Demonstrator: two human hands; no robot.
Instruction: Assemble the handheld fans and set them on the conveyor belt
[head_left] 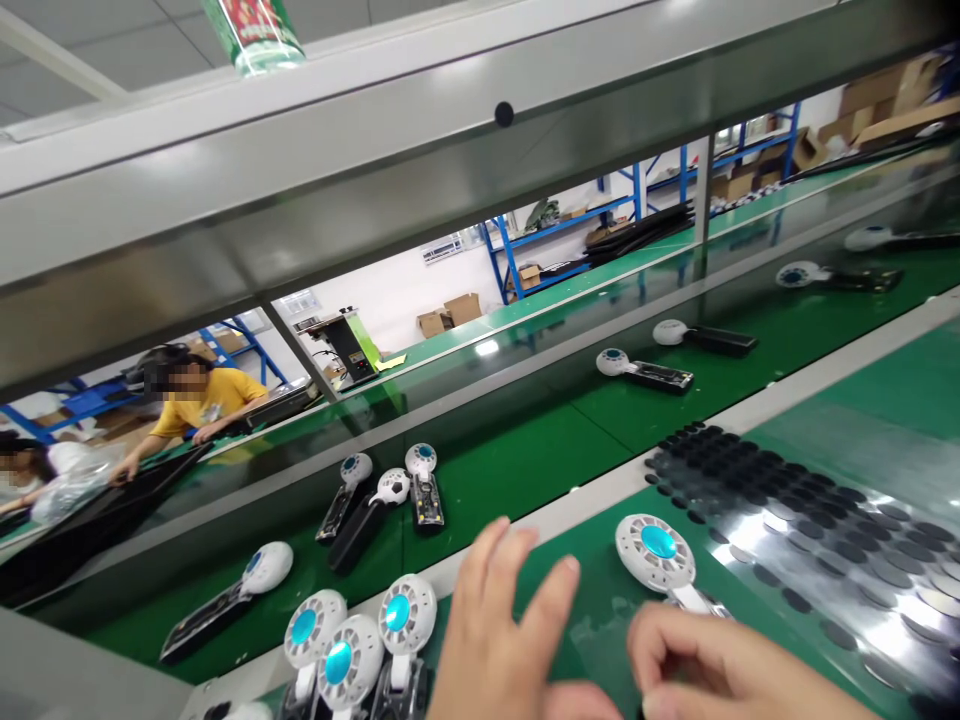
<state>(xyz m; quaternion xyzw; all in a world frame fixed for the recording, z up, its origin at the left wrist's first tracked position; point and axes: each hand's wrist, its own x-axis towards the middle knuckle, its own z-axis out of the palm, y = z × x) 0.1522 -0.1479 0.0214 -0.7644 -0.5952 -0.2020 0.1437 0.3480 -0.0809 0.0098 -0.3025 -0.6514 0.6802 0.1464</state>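
My left hand [501,625] is raised over the green bench with its fingers spread, and nothing shows in them. My right hand [739,660] is curled, thumb and fingertips together at the lower right; what they pinch, if anything, is hidden. Just beyond it lies a handheld fan [655,552] with a white vented round head and a shiny blue centre; my hand covers most of its handle. Left of my left hand, several similar fans [349,662] lie close together. A sheet of round black stickers [825,530] is spread on the right.
A green conveyor belt [517,440] runs beyond the bench, carrying several fans [660,375] with black handles, some showing circuit boards. A grey metal beam [375,170] crosses overhead, with a green can [259,35] on top. A person in yellow [206,405] works across the line.
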